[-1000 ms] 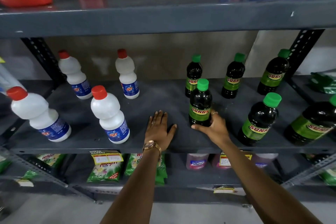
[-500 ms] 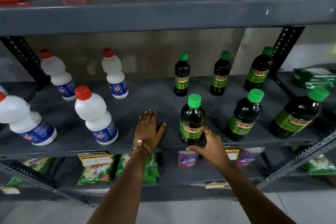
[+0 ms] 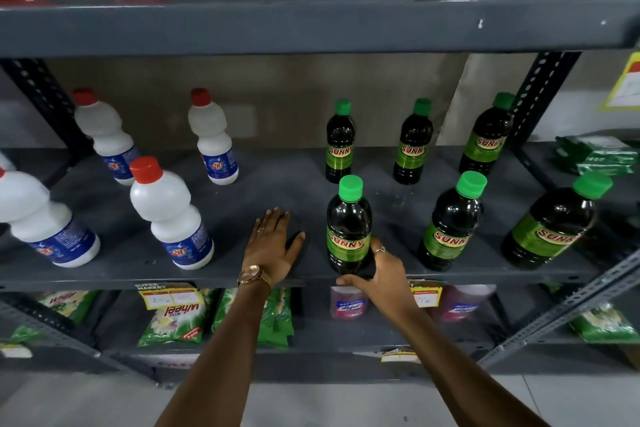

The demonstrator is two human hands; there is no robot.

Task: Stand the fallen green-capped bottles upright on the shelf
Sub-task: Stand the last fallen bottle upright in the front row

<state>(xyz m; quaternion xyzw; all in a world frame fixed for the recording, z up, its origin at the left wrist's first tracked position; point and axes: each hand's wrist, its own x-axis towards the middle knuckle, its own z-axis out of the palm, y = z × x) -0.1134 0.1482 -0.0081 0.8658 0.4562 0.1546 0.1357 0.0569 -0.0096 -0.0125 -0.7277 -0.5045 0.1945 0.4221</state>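
Observation:
Several dark bottles with green caps and green "SUNNY" labels stand upright on the right half of the grey middle shelf [image 3: 277, 184]. The back row holds three [image 3: 340, 146] [image 3: 412, 146] [image 3: 486, 139]. In the front row, two [image 3: 450, 225] [image 3: 554, 225] stand to the right of the front-left bottle [image 3: 349, 225]. My right hand [image 3: 377, 274] wraps around the base of that front-left bottle, near the shelf's front edge. My left hand [image 3: 272, 246] lies flat on the shelf just left of it, fingers spread, holding nothing.
Several white bottles with red caps [image 3: 173, 215] [image 3: 212, 139] stand on the shelf's left half. The upper shelf [image 3: 311, 24] carries red and blue jugs close overhead. Green packets [image 3: 173, 315] and pink bottles [image 3: 346, 303] fill the shelf below. A slanted metal brace [image 3: 540, 100] stands at the right.
My right hand has drawn the front-left bottle closer to the shelf's front edge, still upright. My left hand stays flat on the shelf. The camera has shifted slightly.

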